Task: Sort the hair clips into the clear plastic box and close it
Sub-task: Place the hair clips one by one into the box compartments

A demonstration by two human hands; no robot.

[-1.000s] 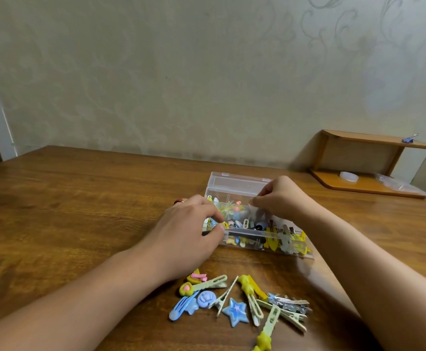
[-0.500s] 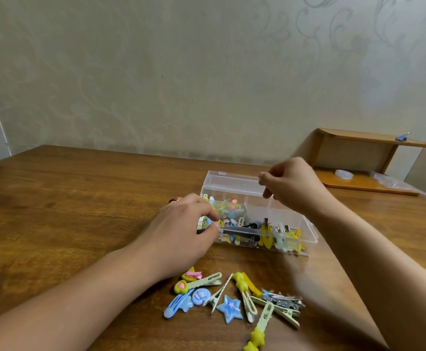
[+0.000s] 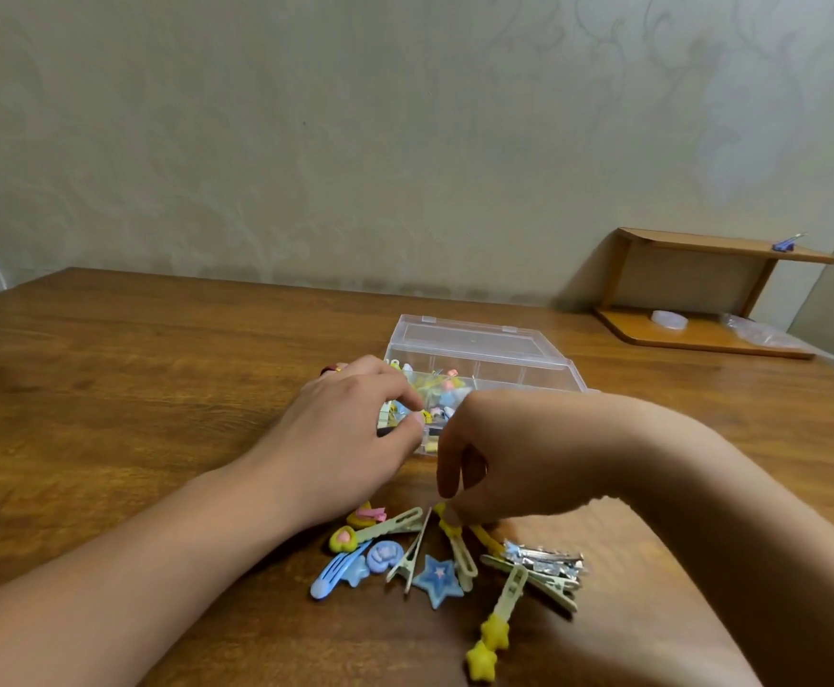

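Counting one clear plastic box (image 3: 479, 361), lid open, clips inside; roughly ten loose hair clips (image 3: 447, 562) heaped near side of box. Left hand (image 3: 340, 438) palm down, thumb and fingers curled round box's near-left corner. Right hand (image 3: 514, 458) arched over heap, fingertips pinching yellow clip (image 3: 457, 542), long axis running toward the camera, away from box. Box long axis left-right.
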